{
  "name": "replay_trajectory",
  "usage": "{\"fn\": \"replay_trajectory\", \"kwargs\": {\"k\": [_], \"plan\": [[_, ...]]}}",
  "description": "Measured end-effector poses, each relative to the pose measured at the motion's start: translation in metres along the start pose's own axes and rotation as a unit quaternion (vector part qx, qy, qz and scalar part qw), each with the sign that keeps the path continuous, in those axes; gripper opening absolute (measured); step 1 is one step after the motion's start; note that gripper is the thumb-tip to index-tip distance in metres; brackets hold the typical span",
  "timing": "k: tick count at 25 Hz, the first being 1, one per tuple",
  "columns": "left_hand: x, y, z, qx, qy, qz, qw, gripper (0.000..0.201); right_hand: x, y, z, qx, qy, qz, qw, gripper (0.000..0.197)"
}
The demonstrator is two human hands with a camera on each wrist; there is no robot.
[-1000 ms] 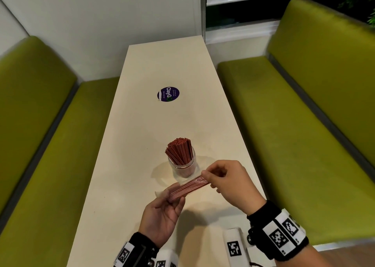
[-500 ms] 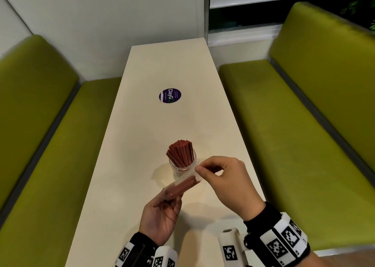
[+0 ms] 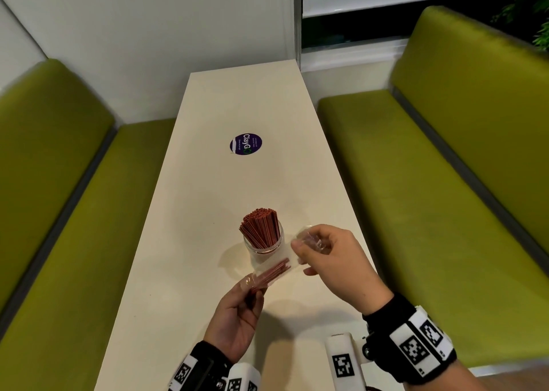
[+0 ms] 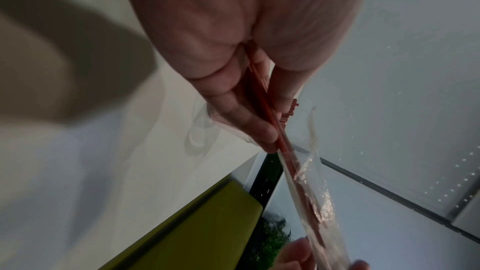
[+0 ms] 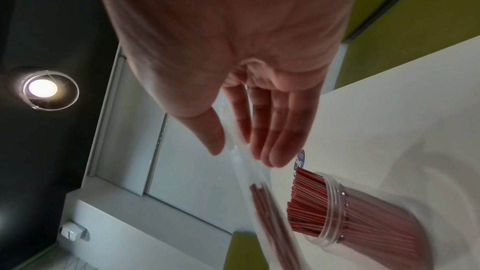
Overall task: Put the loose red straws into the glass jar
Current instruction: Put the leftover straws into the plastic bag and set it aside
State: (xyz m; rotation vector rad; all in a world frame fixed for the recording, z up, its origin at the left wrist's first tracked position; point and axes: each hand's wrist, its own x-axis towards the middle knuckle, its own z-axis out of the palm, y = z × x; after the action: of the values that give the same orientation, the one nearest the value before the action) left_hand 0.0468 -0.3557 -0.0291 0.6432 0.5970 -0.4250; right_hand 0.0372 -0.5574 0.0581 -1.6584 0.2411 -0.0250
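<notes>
A glass jar [image 3: 263,243] [image 5: 369,213] packed with upright red straws [image 3: 259,223] stands on the cream table [image 3: 208,212]. Just in front of it, my left hand [image 3: 252,285] [image 4: 259,130] pinches the near end of a small bundle of loose red straws [image 3: 274,270] [image 4: 262,100] [image 5: 270,213], which lies inside a clear plastic wrapper [image 3: 312,239] [image 4: 314,188] [image 5: 241,163]. My right hand [image 3: 300,249] [image 5: 233,151] pinches the wrapper's far end between thumb and fingers, to the right of the jar's mouth. The straw tips end short of my right fingers.
A round purple sticker [image 3: 246,143] lies further back on the table. Green benches [image 3: 74,212] [image 3: 416,197] run along both sides. A white wall and a window ledge close the far end.
My right hand has drawn the wrapper's end up and to the right, away from the straw tips. The left hand keeps its hold on the bundle, almost in place.
</notes>
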Motion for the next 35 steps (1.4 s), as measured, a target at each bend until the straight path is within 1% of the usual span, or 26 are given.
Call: {"fn": "replay_trajectory", "kwargs": {"k": [1,3,5,8,12,16,19,21,24,26,27,28,29,30,31,33,34,35], "plan": [[0.0,-0.001,0.002,0.002,0.002,0.004,1.0,0.021,-0.001,0.002,-0.001,0.001,-0.006,0.01,1.0,0.005],[-0.001,-0.003,0.005,0.024,0.0,0.003,1.0,0.021,-0.001,0.006,-0.003,0.002,-0.007,0.013,1.0,0.009],[-0.001,-0.006,0.006,0.052,-0.001,-0.004,0.999,0.018,-0.002,0.007,-0.006,0.007,-0.006,0.009,1.0,0.01],[-0.001,-0.01,0.006,0.06,0.002,-0.005,0.998,0.02,-0.004,0.004,-0.014,0.024,0.003,0.002,1.0,0.011],[-0.003,-0.01,0.007,0.077,0.007,0.014,0.997,0.018,-0.007,0.0,-0.031,0.067,0.034,0.002,0.997,0.012],[0.002,-0.005,0.005,0.101,0.034,0.039,0.994,0.008,-0.005,0.004,-0.05,0.129,0.085,0.031,0.987,0.012],[0.006,0.002,0.007,0.139,0.035,0.071,0.987,0.009,-0.004,0.01,-0.064,0.196,0.134,0.045,0.97,0.014],[0.008,0.012,0.01,0.175,0.022,0.107,0.978,0.01,-0.004,0.017,-0.07,0.222,0.16,0.053,0.96,0.014],[0.011,0.032,0.022,0.23,0.002,0.165,0.959,0.012,-0.005,0.028,-0.073,0.248,0.176,0.078,0.95,0.01],[0.012,0.046,0.032,0.277,-0.001,0.205,0.939,0.011,-0.003,0.031,-0.074,0.269,0.176,0.093,0.942,0.01],[0.013,0.054,0.039,0.314,0.0,0.227,0.922,0.01,-0.001,0.031,-0.076,0.276,0.178,0.095,0.94,0.01],[0.013,0.062,0.045,0.361,0.002,0.251,0.898,0.008,0.0,0.032,-0.077,0.278,0.18,0.096,0.939,0.01],[0.012,0.07,0.053,0.417,0.007,0.276,0.866,0.005,0.002,0.031,-0.079,0.278,0.183,0.095,0.938,0.011],[0.013,0.079,0.062,0.483,0.014,0.303,0.821,0.005,0.003,0.031,-0.081,0.279,0.185,0.093,0.938,0.011],[0.014,0.087,0.071,0.56,0.022,0.33,0.759,0.007,0.005,0.031,-0.082,0.283,0.186,0.091,0.937,0.012],[0.017,0.099,0.092,0.705,0.023,0.362,0.61,0.01,0.007,0.031,-0.083,0.291,0.188,0.092,0.934,0.012],[0.019,0.101,0.102,0.749,0.014,0.367,0.552,0.01,0.008,0.033,-0.083,0.291,0.187,0.094,0.933,0.013],[0.023,0.101,0.111,0.778,0.003,0.366,0.511,0.01,0.008,0.034,-0.083,0.29,0.184,0.096,0.934,0.013]]}}
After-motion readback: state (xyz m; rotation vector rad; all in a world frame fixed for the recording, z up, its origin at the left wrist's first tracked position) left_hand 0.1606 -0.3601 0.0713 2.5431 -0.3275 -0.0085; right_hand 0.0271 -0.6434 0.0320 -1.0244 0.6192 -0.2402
